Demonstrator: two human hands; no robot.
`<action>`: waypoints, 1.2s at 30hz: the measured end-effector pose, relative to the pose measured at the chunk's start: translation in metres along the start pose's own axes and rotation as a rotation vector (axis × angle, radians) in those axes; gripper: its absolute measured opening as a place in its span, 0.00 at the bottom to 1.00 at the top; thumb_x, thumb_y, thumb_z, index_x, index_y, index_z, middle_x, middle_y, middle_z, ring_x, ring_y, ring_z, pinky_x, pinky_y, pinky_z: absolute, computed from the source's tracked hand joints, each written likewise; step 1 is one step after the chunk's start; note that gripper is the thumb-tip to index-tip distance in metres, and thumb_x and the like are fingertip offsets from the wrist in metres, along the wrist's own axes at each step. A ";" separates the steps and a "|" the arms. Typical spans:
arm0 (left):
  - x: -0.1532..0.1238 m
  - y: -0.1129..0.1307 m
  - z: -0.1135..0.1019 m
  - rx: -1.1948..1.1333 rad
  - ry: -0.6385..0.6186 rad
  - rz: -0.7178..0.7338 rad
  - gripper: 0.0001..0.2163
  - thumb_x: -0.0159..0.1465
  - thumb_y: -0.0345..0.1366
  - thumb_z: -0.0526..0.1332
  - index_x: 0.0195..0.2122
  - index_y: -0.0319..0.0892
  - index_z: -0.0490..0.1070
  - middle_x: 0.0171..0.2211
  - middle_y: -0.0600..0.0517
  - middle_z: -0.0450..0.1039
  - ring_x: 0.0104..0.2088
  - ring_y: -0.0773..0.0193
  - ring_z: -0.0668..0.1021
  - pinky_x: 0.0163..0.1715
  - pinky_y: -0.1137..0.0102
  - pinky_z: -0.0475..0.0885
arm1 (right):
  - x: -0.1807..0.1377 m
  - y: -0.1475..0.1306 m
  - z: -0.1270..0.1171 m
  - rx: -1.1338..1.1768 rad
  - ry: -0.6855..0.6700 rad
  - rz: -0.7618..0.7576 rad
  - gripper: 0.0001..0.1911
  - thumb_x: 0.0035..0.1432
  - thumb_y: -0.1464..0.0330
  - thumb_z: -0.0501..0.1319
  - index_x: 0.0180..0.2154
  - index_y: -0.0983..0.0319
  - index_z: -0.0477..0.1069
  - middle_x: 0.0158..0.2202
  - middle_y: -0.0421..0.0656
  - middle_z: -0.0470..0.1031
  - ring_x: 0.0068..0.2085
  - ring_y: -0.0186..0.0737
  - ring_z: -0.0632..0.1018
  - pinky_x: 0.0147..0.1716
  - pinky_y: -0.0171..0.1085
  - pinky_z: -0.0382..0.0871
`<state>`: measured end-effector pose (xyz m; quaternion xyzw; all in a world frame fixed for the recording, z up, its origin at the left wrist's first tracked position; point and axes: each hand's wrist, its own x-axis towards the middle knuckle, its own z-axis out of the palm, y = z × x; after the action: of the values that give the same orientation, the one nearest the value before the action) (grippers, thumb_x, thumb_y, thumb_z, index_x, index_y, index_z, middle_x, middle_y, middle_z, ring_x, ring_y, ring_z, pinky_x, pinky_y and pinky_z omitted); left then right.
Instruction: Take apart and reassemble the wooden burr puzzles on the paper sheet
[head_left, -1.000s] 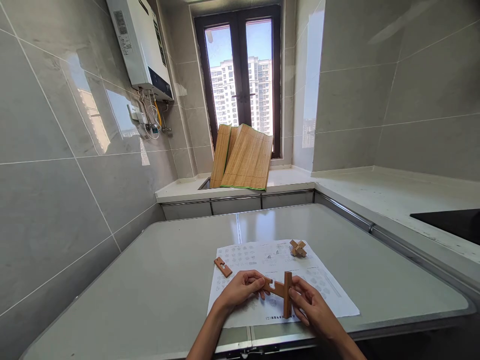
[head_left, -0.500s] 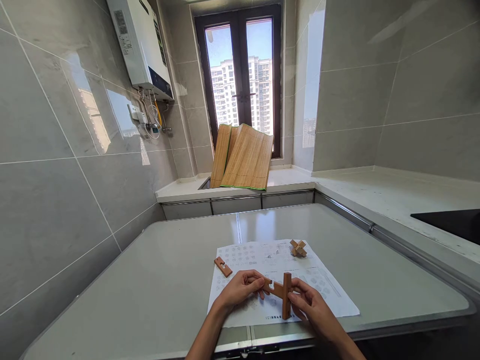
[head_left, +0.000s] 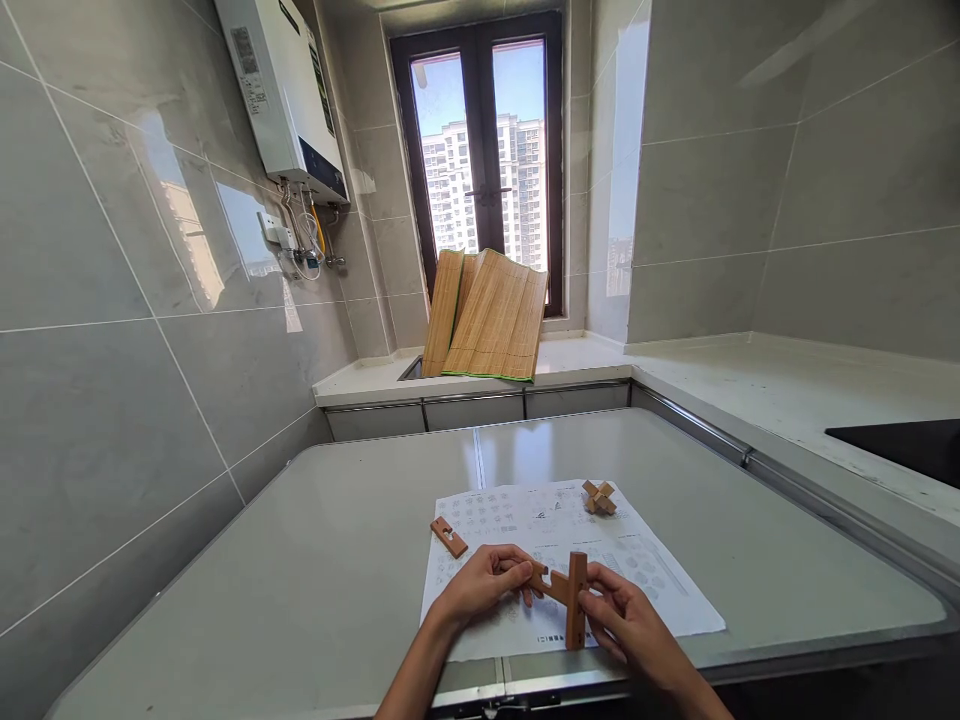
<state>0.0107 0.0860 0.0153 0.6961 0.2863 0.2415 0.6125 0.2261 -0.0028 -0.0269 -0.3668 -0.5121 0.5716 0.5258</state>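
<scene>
Over a printed paper sheet (head_left: 637,570) on the grey table, both my hands hold two brown notched wooden puzzle bars joined as a cross (head_left: 568,590). My left hand (head_left: 484,583) pinches the left end of the flat-lying bar. My right hand (head_left: 630,625) grips the upright bar. A third loose notched bar (head_left: 448,537) lies at the sheet's left edge, just beyond my left hand. A small assembled wooden burr puzzle (head_left: 598,497) sits on the far side of the sheet.
The grey table (head_left: 330,560) has a seam down its middle and a metal front edge. A tiled wall runs along the left. Behind, rolled bamboo mats (head_left: 487,318) lean at the window on a white counter (head_left: 750,385); a black cooktop (head_left: 900,448) lies right.
The crossed bars and both hands sit slightly lower in view, mostly from a small camera shift. The grip looks the same.
</scene>
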 end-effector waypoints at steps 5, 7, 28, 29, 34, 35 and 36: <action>-0.003 0.002 -0.002 0.003 0.026 -0.001 0.19 0.62 0.52 0.65 0.40 0.38 0.78 0.30 0.49 0.80 0.29 0.63 0.77 0.35 0.69 0.69 | -0.002 -0.012 0.006 -0.006 -0.015 -0.004 0.24 0.57 0.46 0.64 0.40 0.59 0.69 0.24 0.32 0.61 0.18 0.24 0.53 0.17 0.30 0.45; -0.004 0.003 -0.002 0.001 0.040 0.005 0.19 0.63 0.51 0.64 0.41 0.38 0.78 0.32 0.48 0.80 0.30 0.63 0.78 0.36 0.69 0.70 | -0.002 -0.017 0.008 -0.010 -0.014 -0.018 0.24 0.58 0.46 0.63 0.40 0.59 0.69 0.25 0.32 0.61 0.20 0.25 0.54 0.19 0.30 0.47; -0.004 0.004 -0.002 -0.031 0.045 0.015 0.19 0.62 0.51 0.65 0.41 0.37 0.77 0.33 0.47 0.80 0.28 0.64 0.78 0.34 0.69 0.71 | 0.008 -0.002 0.002 0.033 -0.110 -0.008 0.25 0.57 0.48 0.65 0.44 0.60 0.66 0.17 0.26 0.51 0.17 0.24 0.49 0.17 0.29 0.41; -0.004 0.004 -0.003 -0.034 0.046 0.014 0.19 0.62 0.51 0.65 0.41 0.37 0.77 0.33 0.47 0.80 0.28 0.64 0.78 0.34 0.69 0.71 | 0.008 -0.002 0.003 0.043 -0.113 -0.007 0.24 0.57 0.48 0.65 0.44 0.60 0.66 0.17 0.26 0.51 0.16 0.24 0.49 0.17 0.29 0.41; -0.005 0.004 -0.004 -0.053 0.043 0.007 0.20 0.61 0.51 0.66 0.40 0.36 0.78 0.32 0.47 0.80 0.27 0.64 0.77 0.34 0.69 0.71 | 0.007 -0.002 0.004 0.044 -0.120 -0.017 0.22 0.59 0.50 0.64 0.43 0.59 0.66 0.18 0.27 0.53 0.15 0.23 0.51 0.16 0.29 0.45; -0.006 0.004 -0.003 -0.057 0.041 0.006 0.20 0.61 0.51 0.66 0.40 0.36 0.78 0.32 0.47 0.80 0.27 0.65 0.77 0.34 0.69 0.71 | 0.006 -0.004 0.005 0.033 -0.118 -0.021 0.21 0.60 0.50 0.64 0.43 0.59 0.66 0.19 0.27 0.55 0.15 0.23 0.52 0.15 0.28 0.45; -0.006 0.005 -0.003 -0.062 0.040 0.004 0.20 0.61 0.52 0.66 0.40 0.36 0.78 0.32 0.48 0.80 0.27 0.65 0.77 0.34 0.69 0.71 | 0.005 -0.006 0.005 0.019 -0.113 -0.026 0.20 0.60 0.50 0.64 0.42 0.59 0.66 0.20 0.28 0.58 0.15 0.22 0.53 0.15 0.28 0.45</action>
<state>0.0049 0.0837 0.0203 0.6725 0.2896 0.2654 0.6273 0.2214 0.0010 -0.0191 -0.3224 -0.5401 0.5895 0.5068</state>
